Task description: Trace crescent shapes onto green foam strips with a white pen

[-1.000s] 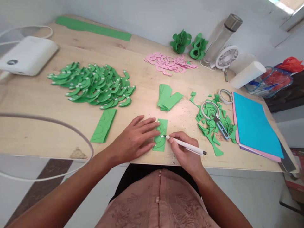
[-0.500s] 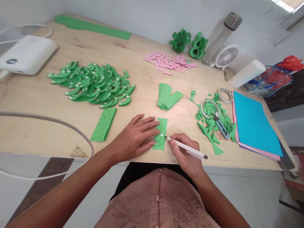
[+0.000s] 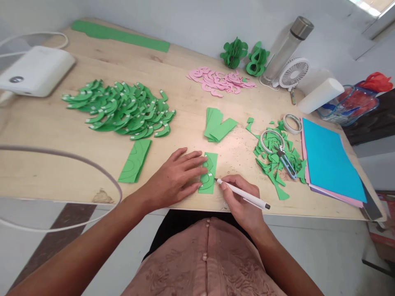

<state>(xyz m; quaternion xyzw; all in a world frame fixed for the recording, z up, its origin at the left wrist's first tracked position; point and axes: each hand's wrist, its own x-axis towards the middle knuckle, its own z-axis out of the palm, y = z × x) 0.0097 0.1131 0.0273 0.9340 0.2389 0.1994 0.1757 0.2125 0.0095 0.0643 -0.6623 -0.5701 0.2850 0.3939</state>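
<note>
My left hand (image 3: 174, 177) lies flat with fingers spread, pressing a curved green template onto a small green paper strip (image 3: 209, 172) near the table's front edge. My right hand (image 3: 242, 199) is closed round a white pen (image 3: 243, 194), whose tip touches the strip's right side at the template's edge. Curved pen lines show on the strip.
A marked green strip (image 3: 135, 160) lies to the left, a pile of green crescents (image 3: 121, 110) beyond it. Folded green strips (image 3: 217, 125), pink cut-outs (image 3: 220, 81), green scraps with scissors (image 3: 285, 160), tape rolls (image 3: 293, 123), blue and pink sheets (image 3: 331, 162), a small fan (image 3: 293, 74), a bottle (image 3: 285, 49).
The pen tip has slid slightly down and right along the strip's edge. My left hand has stayed pressed in place.
</note>
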